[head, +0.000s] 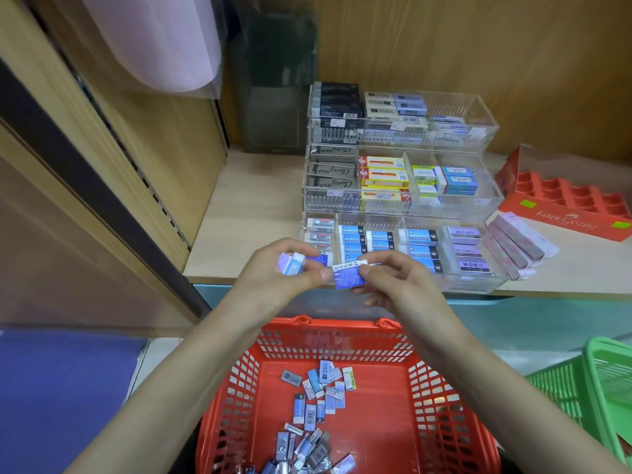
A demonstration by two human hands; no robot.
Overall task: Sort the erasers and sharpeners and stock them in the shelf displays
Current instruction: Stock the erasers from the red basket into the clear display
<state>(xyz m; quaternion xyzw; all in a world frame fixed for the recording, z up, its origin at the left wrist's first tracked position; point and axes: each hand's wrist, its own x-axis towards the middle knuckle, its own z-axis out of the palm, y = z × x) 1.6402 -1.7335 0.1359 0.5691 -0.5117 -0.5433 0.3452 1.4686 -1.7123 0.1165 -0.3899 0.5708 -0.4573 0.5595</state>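
**Both hands hold erasers above the red basket**

A wooden shelf [246,213] fills the upper half of the view. Below it, nearest the person, stands a red plastic basket [441,422] with a slotted wall. On the shelf sits a clear three-tier display [455,206], its compartments holding rows of boxed erasers: black and white at the back, yellow and blue in the middle, blue and purple in front. A green basket [602,388] shows at the right edge. A red cardboard box [564,200] lies on the shelf to the right of the display, with a row of pink boxes [516,244] between them.

Both bare forearms reach up from the bottom edge and meet in front of the display's lowest tier, above the far rim of the red basket. The left hand [273,275] has its fingers curled round a pale purple eraser [290,263], its thumb stretched towards the right hand. The right hand [400,282] pinches a darker purple eraser [349,277] between thumb and forefinger, the other fingers bent beneath. The left thumb tip touches this eraser's left edge.

Loose erasers [321,388] lie scattered on the red basket's floor.
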